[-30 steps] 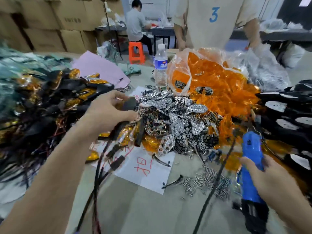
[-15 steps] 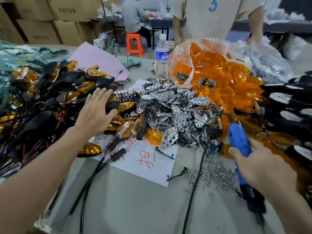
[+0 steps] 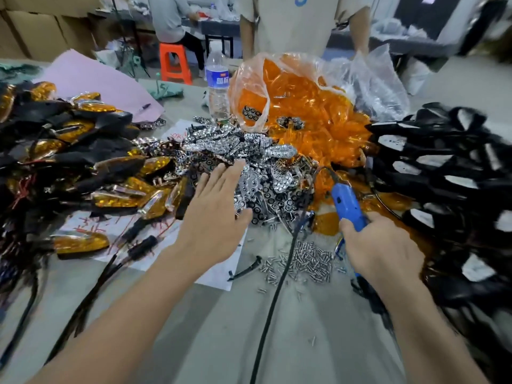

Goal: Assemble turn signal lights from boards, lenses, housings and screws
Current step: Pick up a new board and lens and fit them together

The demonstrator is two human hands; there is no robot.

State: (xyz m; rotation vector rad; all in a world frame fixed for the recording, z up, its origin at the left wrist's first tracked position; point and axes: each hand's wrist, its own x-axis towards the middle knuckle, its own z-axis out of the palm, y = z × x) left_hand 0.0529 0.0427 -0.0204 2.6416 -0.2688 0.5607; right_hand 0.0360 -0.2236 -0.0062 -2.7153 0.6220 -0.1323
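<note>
Head view. The left hand (image 3: 213, 217) lay at mid-frame with fingers straight and spread, holding nothing, its fingertips over the near edge of a heap of silver LED boards (image 3: 249, 159); whether it touched them could not be told. The right hand (image 3: 383, 252), at lower right, was curled round the grip of a blue electric screwdriver (image 3: 347, 202), whose black cable (image 3: 273, 300) ran down to the bottom edge. A loose pile of screws (image 3: 307, 261) lay on the table (image 3: 199, 328) between the two hands. Orange lenses (image 3: 302, 112) spilled from a clear plastic bag at upper centre, just behind the boards. Black housings (image 3: 443, 178) were stacked along the right edge. Assembled turn signal lights (image 3: 72, 151), amber and black, filled the left side. A water bottle (image 3: 217, 87) stood upright behind the boards.
</note>
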